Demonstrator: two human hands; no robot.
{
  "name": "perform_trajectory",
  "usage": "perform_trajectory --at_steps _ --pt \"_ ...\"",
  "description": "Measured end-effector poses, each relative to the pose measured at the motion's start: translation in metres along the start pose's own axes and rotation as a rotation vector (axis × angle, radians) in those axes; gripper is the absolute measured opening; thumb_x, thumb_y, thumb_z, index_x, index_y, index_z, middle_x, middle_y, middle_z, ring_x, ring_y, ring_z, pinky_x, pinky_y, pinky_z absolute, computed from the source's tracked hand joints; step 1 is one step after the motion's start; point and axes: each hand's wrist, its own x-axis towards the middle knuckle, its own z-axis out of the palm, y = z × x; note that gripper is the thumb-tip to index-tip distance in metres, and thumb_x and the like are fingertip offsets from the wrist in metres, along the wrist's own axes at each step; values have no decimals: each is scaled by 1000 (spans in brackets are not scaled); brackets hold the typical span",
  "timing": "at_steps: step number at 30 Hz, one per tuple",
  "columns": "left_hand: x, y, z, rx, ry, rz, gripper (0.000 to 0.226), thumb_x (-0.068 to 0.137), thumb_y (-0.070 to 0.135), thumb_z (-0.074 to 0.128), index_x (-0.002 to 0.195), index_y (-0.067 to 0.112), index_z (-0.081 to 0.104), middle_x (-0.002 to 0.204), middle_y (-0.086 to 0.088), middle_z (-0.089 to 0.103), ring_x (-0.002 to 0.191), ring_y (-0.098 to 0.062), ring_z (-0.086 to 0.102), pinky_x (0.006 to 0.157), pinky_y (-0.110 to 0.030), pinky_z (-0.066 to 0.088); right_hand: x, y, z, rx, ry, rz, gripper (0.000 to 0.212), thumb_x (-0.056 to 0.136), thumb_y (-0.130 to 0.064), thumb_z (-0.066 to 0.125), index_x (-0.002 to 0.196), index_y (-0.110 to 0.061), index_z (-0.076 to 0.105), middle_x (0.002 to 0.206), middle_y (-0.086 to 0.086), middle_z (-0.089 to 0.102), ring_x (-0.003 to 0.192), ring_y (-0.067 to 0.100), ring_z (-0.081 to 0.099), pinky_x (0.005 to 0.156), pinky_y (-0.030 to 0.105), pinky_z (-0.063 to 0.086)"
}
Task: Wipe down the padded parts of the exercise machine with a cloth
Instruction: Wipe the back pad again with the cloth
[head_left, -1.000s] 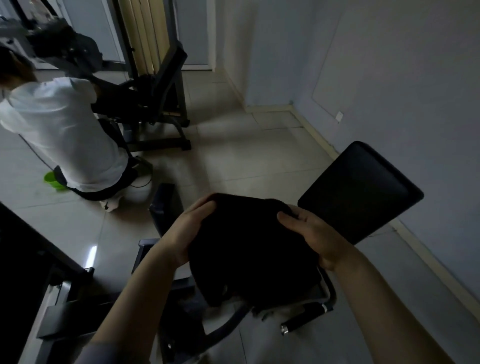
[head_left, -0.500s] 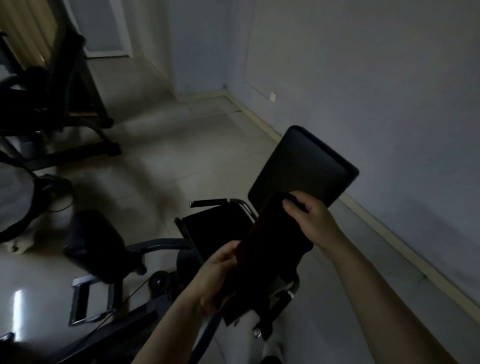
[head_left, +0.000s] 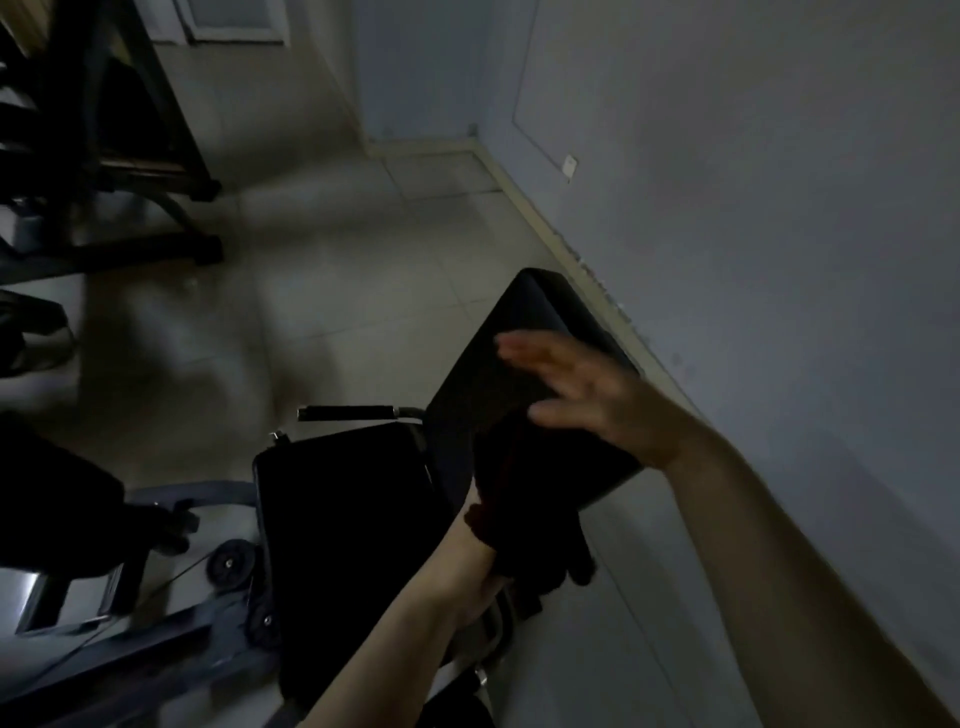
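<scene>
Dark cloth (head_left: 524, 499) mid-frame, gripped by our L hand (head_left: 480, 566); R hand (head_left: 587, 395) open, blurred, prob. touching back pad (head_left: 488, 384). No legible writing.

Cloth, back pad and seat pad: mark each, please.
cloth (head_left: 524, 499), head view, dark middle fold
back pad (head_left: 483, 384), head view, bare face left of the fingers
seat pad (head_left: 343, 509), head view, top centre
</scene>
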Motion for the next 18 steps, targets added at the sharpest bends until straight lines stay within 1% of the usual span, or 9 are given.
perform_trajectory --at_steps 2,4,6,8,9,10,12,14,18 --pt "24 -9 5 -13 95 -41 44 71 45 62 83 3 59 69 -11 60 64 -25 56 60 -32 47 4 18 -37 96 341 35 36 89 -12 57 120 -30 53 125 -14 55 123 5 49 105 19 38" --pt "43 -13 8 192 126 51 53 64 46 65 92 0 59 88 -14 60 84 -28 58 72 -40 46 1 44 -60 216 662 212 27 96 -28 48 122 -31 55 126 -10 57 120 7 50 103 23 37" --pt "67 -22 9 685 122 349 65 63 55 70 112 14 57 111 -7 58 108 -21 55 91 -42 47 -5 70 -69 349 685 384 37 98 -41 37 131 -30 49 131 -4 53 122 10 48 100 24 34" --pt "92 -33 14 1471 56 691 64 64 70 58 109 25 62 115 -5 52 112 -27 43 98 -52 42 -13 86 -69 445 673 474 44 98 -47 32 135 -29 47 129 -2 54 117 13 50 92 25 38" --pt "105 -37 21 1718 -1 755 64 62 71 55 107 26 66 117 -5 54 116 -30 39 101 -57 38 -16 89 -69 499 682 485 44 97 -48 33 133 -29 50 128 -2 55 113 13 52 91 27 40" --pt "118 -42 29 1826 -65 797 63 63 68 57 110 27 68 123 -5 56 123 -31 36 107 -62 30 -20 91 -71 540 708 483 43 97 -47 34 131 -28 52 127 -2 56 112 13 54 94 30 41" --pt "140 -44 41 1799 -130 943 51 72 56 61 112 26 67 129 -4 59 132 -28 35 112 -63 18 -27 92 -75 528 766 456 40 98 -44 34 127 -27 55 124 -1 59 117 15 54 104 34 38" --pt "155 -44 41 1629 -111 1064 37 78 49 62 105 24 69 120 -3 64 129 -24 44 112 -62 17 -34 92 -78 500 788 453 38 99 -43 32 126 -28 54 123 -3 59 118 13 53 107 33 35" --pt "164 -41 35 1517 -87 1112 47 73 55 65 109 24 63 117 -2 66 124 -20 49 114 -57 15 -39 96 -71 476 803 529 33 97 -44 35 122 -33 53 128 -4 55 119 12 50 105 36 37"
